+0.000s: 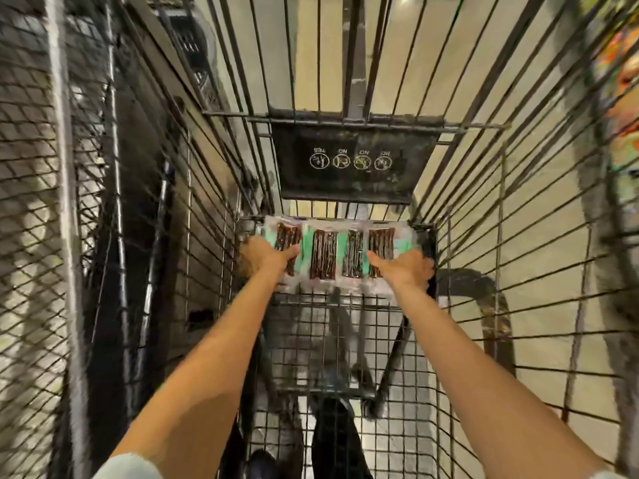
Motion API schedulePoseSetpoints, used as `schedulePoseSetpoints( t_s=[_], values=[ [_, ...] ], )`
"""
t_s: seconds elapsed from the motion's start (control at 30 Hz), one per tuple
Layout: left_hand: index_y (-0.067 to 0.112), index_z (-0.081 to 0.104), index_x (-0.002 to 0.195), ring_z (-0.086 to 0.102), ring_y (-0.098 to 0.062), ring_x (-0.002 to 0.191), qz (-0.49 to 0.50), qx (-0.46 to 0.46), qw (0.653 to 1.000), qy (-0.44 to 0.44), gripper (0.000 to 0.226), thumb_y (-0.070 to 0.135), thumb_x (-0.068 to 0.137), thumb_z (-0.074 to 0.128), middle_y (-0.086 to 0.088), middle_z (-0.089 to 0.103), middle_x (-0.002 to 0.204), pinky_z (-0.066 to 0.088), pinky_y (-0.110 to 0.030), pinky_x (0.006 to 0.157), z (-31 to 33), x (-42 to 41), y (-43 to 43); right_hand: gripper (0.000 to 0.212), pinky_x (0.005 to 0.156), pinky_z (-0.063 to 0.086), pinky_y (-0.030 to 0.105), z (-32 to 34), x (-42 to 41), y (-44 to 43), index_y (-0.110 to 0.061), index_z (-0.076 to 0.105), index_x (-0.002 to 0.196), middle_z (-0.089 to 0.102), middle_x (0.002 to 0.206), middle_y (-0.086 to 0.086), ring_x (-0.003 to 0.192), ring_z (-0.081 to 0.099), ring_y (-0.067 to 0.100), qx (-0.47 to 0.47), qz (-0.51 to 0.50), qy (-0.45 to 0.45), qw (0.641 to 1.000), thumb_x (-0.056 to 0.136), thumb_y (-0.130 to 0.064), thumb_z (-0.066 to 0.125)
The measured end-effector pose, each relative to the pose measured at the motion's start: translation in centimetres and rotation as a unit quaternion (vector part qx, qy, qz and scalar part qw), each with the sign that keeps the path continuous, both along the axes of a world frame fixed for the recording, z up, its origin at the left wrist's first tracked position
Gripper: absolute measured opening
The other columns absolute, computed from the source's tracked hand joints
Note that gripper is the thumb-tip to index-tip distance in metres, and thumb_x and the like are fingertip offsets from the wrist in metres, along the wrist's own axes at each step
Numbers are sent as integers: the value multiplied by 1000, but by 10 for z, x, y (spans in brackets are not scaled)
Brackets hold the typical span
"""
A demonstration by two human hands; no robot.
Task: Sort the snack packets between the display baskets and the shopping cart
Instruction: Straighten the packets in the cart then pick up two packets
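The snack packets (332,257), four side by side with dark sticks behind clear windows and green trim, lie on the wire floor at the far end of the shopping cart (325,340), spanning the gap between the two hands. The step in hand looks like handling this row as one batch at the cart floor; whether it is being laid down or gathered up, one blurred view does not settle.

The left hand (266,257) sits on the outer end of the row, its thumb lying across the end packet. The right hand (404,267) mirrors it at the other end, thumb on top. The fingers of both are smeared or hidden, so I cannot tell whether either hand grips or only presses flat.

If placing, the next move calls for letting go evenly and lifting both arms out between the wire sides. If lifting, both ends need a firm hold so the row stays together.

Just beyond the hands hangs a black panel (352,160) with round icons.
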State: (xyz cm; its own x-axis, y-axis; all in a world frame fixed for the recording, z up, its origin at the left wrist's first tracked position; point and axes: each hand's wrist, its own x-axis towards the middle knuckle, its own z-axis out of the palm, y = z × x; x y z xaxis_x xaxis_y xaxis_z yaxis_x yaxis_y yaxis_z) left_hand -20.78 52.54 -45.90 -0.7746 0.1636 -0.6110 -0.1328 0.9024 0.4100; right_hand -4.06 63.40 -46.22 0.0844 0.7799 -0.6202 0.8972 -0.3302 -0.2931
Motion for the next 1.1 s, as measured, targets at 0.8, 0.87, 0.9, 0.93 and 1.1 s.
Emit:
schedulePoseSetpoints(
  t_s=[0.8, 0.87, 0.9, 0.93, 1.1],
  values=[
    [11, 62, 112, 66, -26, 97, 100, 86, 991, -25, 48, 16, 69, 84, -11, 68, 110, 54, -33, 81, 15, 0, -15, 35, 72, 55, 32, 19, 23, 8, -8, 66, 96, 69, 98, 10, 89, 66, 21, -79, -158, 219, 960, 68, -19, 84],
    [10, 62, 109, 68, -28, 94, 131, 115, 984, -44, 48, 14, 68, 85, -13, 69, 106, 58, -44, 81, 31, -2, -24, 29, 82, 56, 41, 31, 28, 6, -11, 66, 88, 70, 95, 10, 90, 67, 24, -80, -188, 246, 947, 67, -18, 85],
    [10, 62, 108, 69, -29, 90, 150, 137, 977, -61, 47, 13, 67, 85, -14, 70, 103, 58, -49, 77, 41, -2, -29, 27, 83, 56, 43, 39, 30, 3, -11, 66, 87, 70, 94, 9, 89, 67, 24, -84, -193, 263, 942, 68, -17, 84],
    [11, 63, 105, 70, -29, 86, 171, 163, 968, -79, 46, 11, 66, 86, -14, 70, 99, 59, -52, 71, 53, -1, -35, 27, 81, 57, 41, 48, 31, 0, -12, 66, 88, 71, 93, 9, 87, 68, 22, -88, -194, 283, 935, 68, -16, 83],
    [21, 68, 86, 73, -18, 76, 195, 312, 919, -142, 28, 13, 65, 85, -8, 75, 91, 60, -37, 70, 119, 13, -64, 46, 86, 53, 41, 113, 36, -27, -11, 68, 102, 73, 99, 7, 98, 67, 25, -137, -173, 393, 893, 60, -23, 83]
  ],
)
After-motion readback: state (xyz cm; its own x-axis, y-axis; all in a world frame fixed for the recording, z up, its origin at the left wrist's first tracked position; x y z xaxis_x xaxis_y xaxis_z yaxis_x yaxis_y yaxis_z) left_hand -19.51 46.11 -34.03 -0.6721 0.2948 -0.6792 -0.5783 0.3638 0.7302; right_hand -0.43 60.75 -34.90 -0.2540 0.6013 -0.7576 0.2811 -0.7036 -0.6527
